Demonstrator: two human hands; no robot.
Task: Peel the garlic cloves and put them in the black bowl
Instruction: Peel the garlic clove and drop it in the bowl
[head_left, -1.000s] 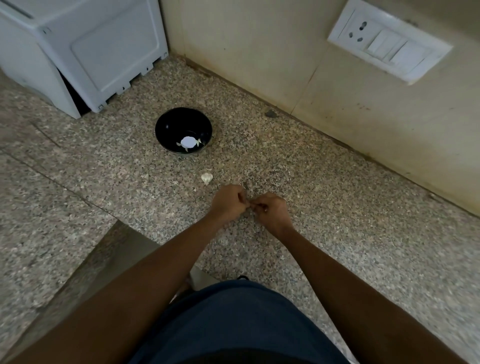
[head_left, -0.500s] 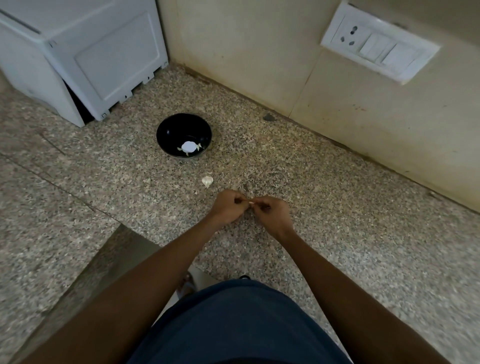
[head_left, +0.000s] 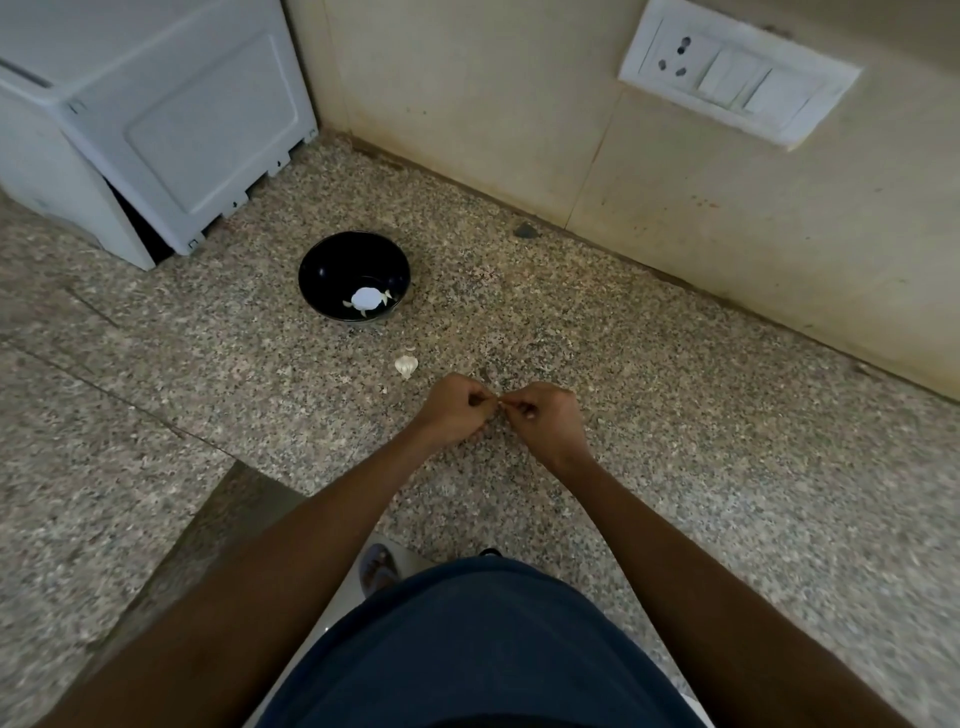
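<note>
Two bare forearms reach forward from the bottom of the view and meet over a speckled granite countertop. The left hand and the right hand are drawn together, knuckles up, fingers curled inward on both. Their fingertips meet around a small pale item, the garlic clove, pinched between the two hands; only a sliver of it shows, so whether it is peeled cannot be told.

Just beyond the left hand, on the countertop, lies a whitish garlic piece, apart from the hand and not touching it. A few tiny pale scraps lie near it.

Farther away and to the left of the hands sits the black bowl, upright on the countertop, well apart from both hands. Inside it, toward its near side, are a bright white patch and some small pale slivers; what they are cannot be told.

Behind the bowl, in the far left corner, stands a white appliance. A cream wall runs along the back of the countertop, carrying a white switch and socket plate at the upper right. At the bottom centre is the person's dark blue garment.
</note>
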